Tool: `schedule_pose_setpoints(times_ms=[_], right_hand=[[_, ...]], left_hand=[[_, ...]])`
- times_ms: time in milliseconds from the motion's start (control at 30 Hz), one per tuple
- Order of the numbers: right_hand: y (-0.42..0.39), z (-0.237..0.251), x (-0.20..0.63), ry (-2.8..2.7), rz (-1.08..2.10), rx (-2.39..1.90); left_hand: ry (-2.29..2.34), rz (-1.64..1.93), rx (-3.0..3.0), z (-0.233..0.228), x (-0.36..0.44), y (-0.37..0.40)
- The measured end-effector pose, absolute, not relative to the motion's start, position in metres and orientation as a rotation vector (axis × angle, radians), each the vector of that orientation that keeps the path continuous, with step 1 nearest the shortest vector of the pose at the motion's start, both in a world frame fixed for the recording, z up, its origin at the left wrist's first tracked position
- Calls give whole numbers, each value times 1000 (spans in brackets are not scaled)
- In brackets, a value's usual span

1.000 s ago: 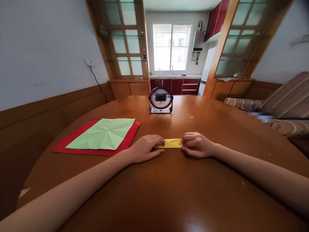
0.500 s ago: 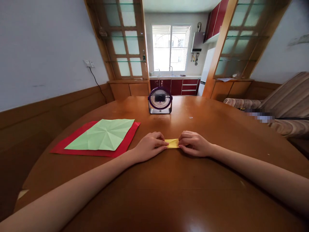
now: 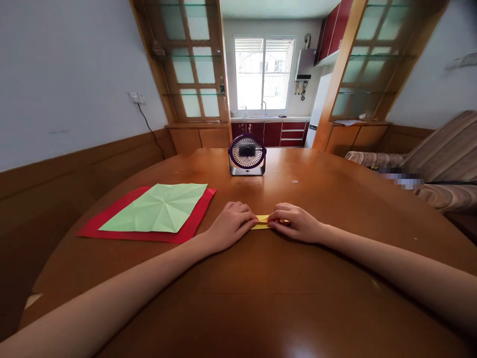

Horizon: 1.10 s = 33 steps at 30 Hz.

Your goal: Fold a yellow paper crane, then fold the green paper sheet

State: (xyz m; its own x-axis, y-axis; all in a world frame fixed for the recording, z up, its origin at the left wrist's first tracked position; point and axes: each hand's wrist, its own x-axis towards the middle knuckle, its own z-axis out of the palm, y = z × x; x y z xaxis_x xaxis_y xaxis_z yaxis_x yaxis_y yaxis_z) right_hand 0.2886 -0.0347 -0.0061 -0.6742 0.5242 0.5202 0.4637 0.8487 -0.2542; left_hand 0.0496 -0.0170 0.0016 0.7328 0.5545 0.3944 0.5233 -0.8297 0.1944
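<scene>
A small folded piece of yellow paper [image 3: 262, 225] lies on the brown table between my two hands. My left hand [image 3: 233, 223] has its thumb and fingers closed on the paper's left end. At the other end, my right hand [image 3: 295, 222] pinches the paper, its fingertips covering that side. A fold line runs along the visible middle strip. Both ends are hidden under my fingers. Left of my left hand, a creased sheet of light green paper [image 3: 160, 209] rests on top of a red sheet of paper [image 3: 194, 231].
A small purple desk fan [image 3: 247, 154] stands on the table [image 3: 283, 298] beyond my hands. A striped sofa [image 3: 439, 154] is at the right. Further back are glass-shelved cabinets [image 3: 197, 132] and a kitchen window [image 3: 264, 74]. A black cord [image 3: 151, 129] hangs from the left wall socket.
My right hand has moved slightly left along the yellow paper, and less of the paper shows between the hands. Its fold now looks partly raised. The left hand has shifted slightly left.
</scene>
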Motion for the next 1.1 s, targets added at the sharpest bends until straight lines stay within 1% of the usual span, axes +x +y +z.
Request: schedule_pose_setpoints(times_ms=[133, 367, 500, 700, 967, 1100], right_hand=[[-34, -5, 287, -2359, 175, -840], [-27, -7, 287, -2311, 280, -997], [-27, -8, 287, -2314, 260, -1007], [-28, -9, 287, -2375, 144, -968], [-28, -8, 287, -2386, 130, -939], [-29, -8, 286, -2398, 83, -920]], left_hand=[[945, 678, 2808, 1, 50, -14], [984, 777, 2590, -5, 47, -7], [1000, 754, 2622, -5, 48, -8], [1009, 649, 2678, 1, 43, -8], [1035, 548, 2553, 6, 29, -1], [1076, 604, 2679, 3, 35, -6]])
